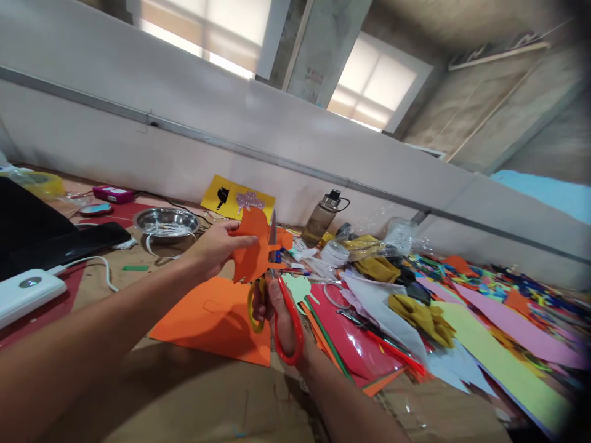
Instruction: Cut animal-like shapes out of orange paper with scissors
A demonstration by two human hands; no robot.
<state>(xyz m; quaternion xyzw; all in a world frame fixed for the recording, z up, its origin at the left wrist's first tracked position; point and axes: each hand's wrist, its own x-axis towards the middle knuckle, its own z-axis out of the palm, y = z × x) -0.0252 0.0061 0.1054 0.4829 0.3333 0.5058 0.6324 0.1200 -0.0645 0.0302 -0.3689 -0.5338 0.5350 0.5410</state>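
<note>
My left hand point(219, 246) pinches an orange cut-out point(252, 246), which looks like felt or foam sheet, and holds it up above the work surface. In my right hand point(279, 314) are scissors point(294, 329) with one red and one yellow handle loop, blades pointing up. The blades stand at the cut-out's right edge, by a narrow strip that joins it to a smaller orange piece point(282, 240). Whether the blades touch the material I cannot tell. Below both hands a flat orange sheet point(207, 314) with a small drawn outline lies on the cardboard point(194, 394).
A metal bowl point(166, 223) and a white power bank point(30, 295) with a cable lie at left. Behind are a yellow card point(237, 197) with shapes and a water bottle point(322, 216). Coloured sheets point(498, 357), a red folder point(351, 338) and scraps point(489, 277) crowd the right.
</note>
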